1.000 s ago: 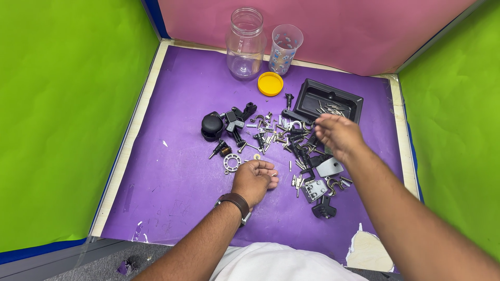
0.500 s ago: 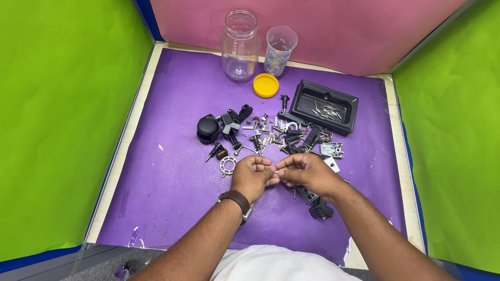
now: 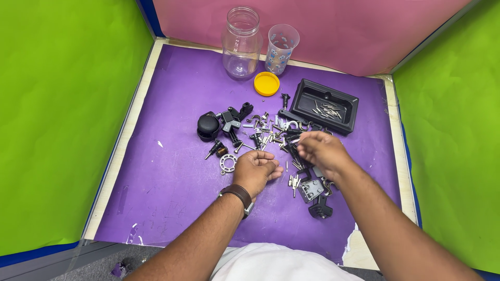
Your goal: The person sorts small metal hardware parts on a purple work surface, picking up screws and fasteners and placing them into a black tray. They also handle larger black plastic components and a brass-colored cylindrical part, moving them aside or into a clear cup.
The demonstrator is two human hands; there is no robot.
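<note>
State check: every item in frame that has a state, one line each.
Glass jar: upright, lid off.
Yellow lid: flat on the mat, beside the jar.
Plastic cup: upright, looks empty.
Black tray: holds small metal pins.
Hardware pile: scattered, loose.
Left hand: cupped, contents hidden.
Right hand: over the pile, grip unclear.

Bare purple mat (image 3: 172,182) lies open at nine o'clock; scattered hardware (image 3: 271,132), black tray (image 3: 325,106) and jar (image 3: 241,44) crowd twelve.
</note>
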